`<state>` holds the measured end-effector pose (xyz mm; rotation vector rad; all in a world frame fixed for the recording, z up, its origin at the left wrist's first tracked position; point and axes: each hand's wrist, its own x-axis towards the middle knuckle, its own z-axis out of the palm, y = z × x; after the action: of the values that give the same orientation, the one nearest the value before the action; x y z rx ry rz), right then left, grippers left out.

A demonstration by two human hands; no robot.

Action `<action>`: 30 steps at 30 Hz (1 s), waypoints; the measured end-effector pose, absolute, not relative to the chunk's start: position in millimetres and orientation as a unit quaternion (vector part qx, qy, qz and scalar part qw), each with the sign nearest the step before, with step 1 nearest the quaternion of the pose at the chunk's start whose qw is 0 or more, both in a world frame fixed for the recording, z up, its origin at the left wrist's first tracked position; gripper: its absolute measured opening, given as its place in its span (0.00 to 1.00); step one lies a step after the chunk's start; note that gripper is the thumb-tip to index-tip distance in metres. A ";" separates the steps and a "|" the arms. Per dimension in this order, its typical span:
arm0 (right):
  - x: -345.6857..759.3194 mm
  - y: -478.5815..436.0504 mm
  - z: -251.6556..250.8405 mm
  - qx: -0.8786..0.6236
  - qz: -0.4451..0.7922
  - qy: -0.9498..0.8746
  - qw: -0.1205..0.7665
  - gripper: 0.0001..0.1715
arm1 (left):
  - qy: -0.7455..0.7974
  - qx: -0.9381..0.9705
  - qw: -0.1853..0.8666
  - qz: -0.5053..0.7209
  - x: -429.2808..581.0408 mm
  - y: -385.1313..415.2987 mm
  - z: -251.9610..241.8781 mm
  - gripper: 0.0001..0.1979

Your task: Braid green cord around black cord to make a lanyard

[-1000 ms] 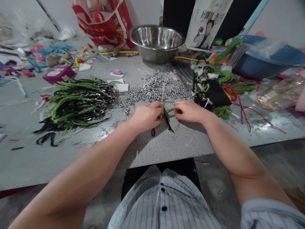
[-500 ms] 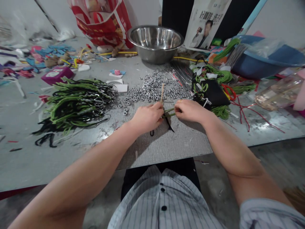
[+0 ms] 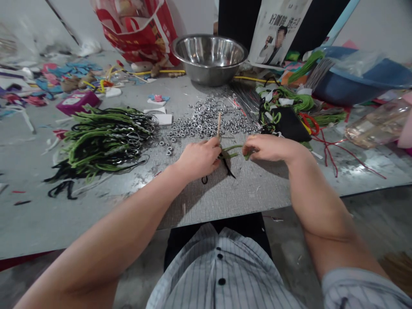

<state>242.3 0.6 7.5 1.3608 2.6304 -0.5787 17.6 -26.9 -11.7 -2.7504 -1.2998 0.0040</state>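
Green cord (image 3: 232,148) stretches between my two hands, low over the table's front half. My left hand (image 3: 201,159) is closed on its left end, together with black cord (image 3: 229,168) that hangs out below the fingers. A thin wooden stick (image 3: 219,124) stands up just behind the left fingertips; whether they grip it I cannot tell. My right hand (image 3: 265,148) is closed on the green cord's right part, its fingertips bent down. Small metal rings or nuts (image 3: 206,116) lie in a loose pile just beyond both hands.
Left of me lies a heap of green and black cords with metal clasps (image 3: 109,141). A steel bowl (image 3: 210,77) stands at the back. On the right are a black pouch (image 3: 288,124), more green cord, red strings (image 3: 347,156) and a blue basin (image 3: 354,92).
My right hand has moved a little to the right, and more green cord shows between the hands. My left hand stays in place.
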 end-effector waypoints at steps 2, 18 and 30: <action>240.7 1.7 4.1 0.460 -0.180 0.866 0.076 0.07 | -0.425 -0.904 0.048 -0.001 17.5 -26.6 -11.8 0.13; 208.4 -14.6 -2.7 0.408 -0.276 0.857 -0.154 0.03 | -0.432 -0.901 0.041 0.001 17.9 -27.2 -10.6 0.12; 205.2 -16.3 -5.2 0.384 -0.253 0.886 -0.058 0.03 | -0.425 -0.905 0.033 -0.002 16.4 -26.0 -12.9 0.12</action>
<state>205.2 -16.3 -5.2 1.2521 2.8922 -0.8266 16.4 -26.0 -12.9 -2.7834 -1.3077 -0.0073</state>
